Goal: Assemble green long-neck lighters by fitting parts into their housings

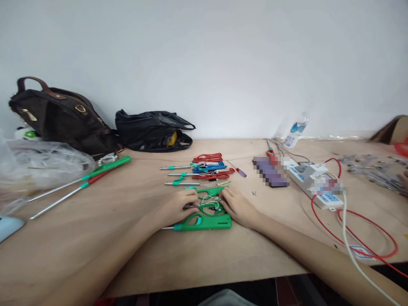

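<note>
Both my hands rest on the wooden table [134, 250] around an opened green long-neck lighter [210, 193] with loose thin wires [211, 207]. My left hand [177, 208] grips its left end, fingers curled by the metal tube. My right hand [237, 208] presses on its right end. A closed green lighter [204, 222] lies just in front of my hands. Behind them lie several red, blue and green lighters [207, 168] in a row.
Two long green-and-red lighters [95, 174] lie at left beside a clear plastic bag [41, 163]. A brown handbag [60, 114] and a black plastic bag [153, 129] sit at the wall. A white power strip [314, 180], red cable [366, 221], screwdriver [239, 171] and metal parts [376, 172] lie right.
</note>
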`<control>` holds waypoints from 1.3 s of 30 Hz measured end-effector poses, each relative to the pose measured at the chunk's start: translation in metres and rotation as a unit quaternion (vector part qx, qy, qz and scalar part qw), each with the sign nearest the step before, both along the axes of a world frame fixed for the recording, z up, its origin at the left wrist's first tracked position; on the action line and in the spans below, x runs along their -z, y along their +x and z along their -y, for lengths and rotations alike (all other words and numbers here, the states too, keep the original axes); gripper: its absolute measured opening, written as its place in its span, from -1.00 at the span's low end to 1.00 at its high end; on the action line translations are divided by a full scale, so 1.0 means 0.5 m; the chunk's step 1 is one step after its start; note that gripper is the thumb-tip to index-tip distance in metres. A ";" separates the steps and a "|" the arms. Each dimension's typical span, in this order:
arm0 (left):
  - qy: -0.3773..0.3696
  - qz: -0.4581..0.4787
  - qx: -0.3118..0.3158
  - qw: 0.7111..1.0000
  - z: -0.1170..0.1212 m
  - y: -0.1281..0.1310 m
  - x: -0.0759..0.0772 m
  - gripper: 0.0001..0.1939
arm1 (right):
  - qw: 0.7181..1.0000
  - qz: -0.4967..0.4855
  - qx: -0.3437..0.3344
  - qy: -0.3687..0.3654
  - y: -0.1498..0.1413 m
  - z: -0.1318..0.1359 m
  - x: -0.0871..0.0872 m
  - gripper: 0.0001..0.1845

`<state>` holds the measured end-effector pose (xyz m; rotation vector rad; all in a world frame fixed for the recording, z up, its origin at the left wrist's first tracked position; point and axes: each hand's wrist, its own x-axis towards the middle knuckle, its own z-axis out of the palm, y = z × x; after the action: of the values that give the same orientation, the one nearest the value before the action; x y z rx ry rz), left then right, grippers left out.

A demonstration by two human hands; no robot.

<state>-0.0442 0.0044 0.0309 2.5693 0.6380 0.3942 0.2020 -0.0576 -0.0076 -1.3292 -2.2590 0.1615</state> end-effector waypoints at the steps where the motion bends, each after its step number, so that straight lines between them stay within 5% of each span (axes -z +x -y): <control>1: 0.010 0.000 -0.006 1.000 0.002 0.003 0.002 -0.85 | 1.000 -0.019 0.001 -0.002 0.003 0.000 -0.001 -0.90; 7: 0.051 -0.004 -0.011 0.999 0.005 0.008 0.011 -0.84 | 0.992 -0.126 -0.008 0.011 0.029 0.015 -0.014 -0.93; 20: 0.049 -0.020 -0.022 0.998 0.003 0.004 0.007 -0.81 | 0.998 -0.054 -0.030 0.009 0.038 0.019 -0.011 -0.93; 31: 0.072 -0.025 -0.022 0.997 0.004 0.006 0.007 -0.83 | 0.994 0.061 -0.017 0.093 0.034 0.028 -0.019 -0.89; 39: 0.083 -0.024 -0.018 0.996 0.004 0.005 0.013 -0.84 | 0.999 -0.005 -0.039 0.033 0.006 0.016 -0.052 -0.94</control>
<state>-0.0415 0.0024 0.0246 2.7359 0.6954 0.4147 0.2049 -0.0657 0.0185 -1.2050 -2.2884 0.1180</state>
